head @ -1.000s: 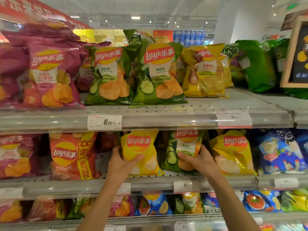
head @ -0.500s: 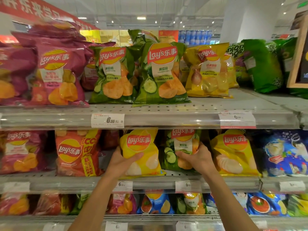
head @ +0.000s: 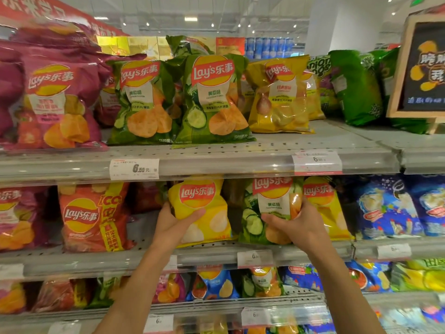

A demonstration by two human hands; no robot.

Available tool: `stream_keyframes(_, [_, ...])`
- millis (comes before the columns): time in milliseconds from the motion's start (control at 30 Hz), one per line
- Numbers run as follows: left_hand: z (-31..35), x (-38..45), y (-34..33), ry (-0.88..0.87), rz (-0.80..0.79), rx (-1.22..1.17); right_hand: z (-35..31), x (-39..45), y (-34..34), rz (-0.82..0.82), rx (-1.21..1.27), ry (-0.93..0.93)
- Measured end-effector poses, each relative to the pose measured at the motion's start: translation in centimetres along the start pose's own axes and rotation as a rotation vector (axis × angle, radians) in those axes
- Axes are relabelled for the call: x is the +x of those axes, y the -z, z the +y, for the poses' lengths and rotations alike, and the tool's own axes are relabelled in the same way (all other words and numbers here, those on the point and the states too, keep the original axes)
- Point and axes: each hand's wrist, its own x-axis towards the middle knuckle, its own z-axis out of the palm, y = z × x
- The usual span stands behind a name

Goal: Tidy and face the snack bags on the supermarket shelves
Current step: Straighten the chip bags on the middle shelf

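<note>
perforated grey metal shelves carry puffy, glossy foil snack bags. on the middle shelf point(head: 216, 247), the left hand point(head: 173, 224) grips a crinkled yellow bag point(head: 202, 208) by its left edge, thumb across the front. just right of that bag, the right hand point(head: 295, 221) clasps a green cucumber bag point(head: 269, 208). both bags stand upright.

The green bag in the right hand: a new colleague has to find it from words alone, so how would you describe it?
Go to the middle shelf, under the 6.50 price tag. Between two yellow Lay's bags stands the green Lay's bag, gripped by the right hand. It is the only green bag in that row, with cucumber slices printed down its left side.
</note>
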Motion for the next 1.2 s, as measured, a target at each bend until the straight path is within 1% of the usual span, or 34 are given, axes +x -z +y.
stream_keyframes(200, [-0.5,-0.4,-6.8,-0.004,-0.07,0.005,3.8,-2.3,5.2,0.123,0.088,-0.033])
stream_keyframes(300, [-0.6,-0.4,-9.6,0.015,-0.112,0.028,5.1,-2.9,6.9,0.144,0.128,-0.074])
stream_keyframes(400, [-1.0,-0.2,-11.3,0.05,-0.149,0.059,5.9,-3.3,7.9,0.131,0.104,-0.08])
stream_keyframes(633, [-1.3,0.5,-12.0,0.075,-0.217,0.071,6.1,-3.9,7.8,0.117,0.108,-0.053])
stream_keyframes(800, [-1.1,-0.2,-10.8,0.018,-0.282,0.084,5.2,-4.4,6.1,0.066,0.13,-0.036])
stream_keyframes(900, [-1.0,-0.7,-8.7,-0.01,-0.25,0.11,3.8,-5.3,4.3,0.024,0.157,-0.05])
stream_keyframes(967, [-0.8,-1.2,-6.3,-0.059,-0.197,0.21,2.8,-6.0,2.8,-0.002,0.172,-0.048])
stream_keyframes(1067, [-0.8,-2.5,-1.3,-0.167,-0.107,0.503,1.3,-6.9,-0.1,-0.037,0.19,-0.036])
stream_keyframes(1133, [-1.0,-3.4,2.3,-0.277,-0.047,0.721,0.4,-7.4,-2.5,-0.047,0.194,-0.036])
stream_keyframes(1200, [-1.2,-4.2,5.5,-0.376,-0.006,0.866,-0.5,-7.8,-5.2,-0.057,0.197,-0.031])
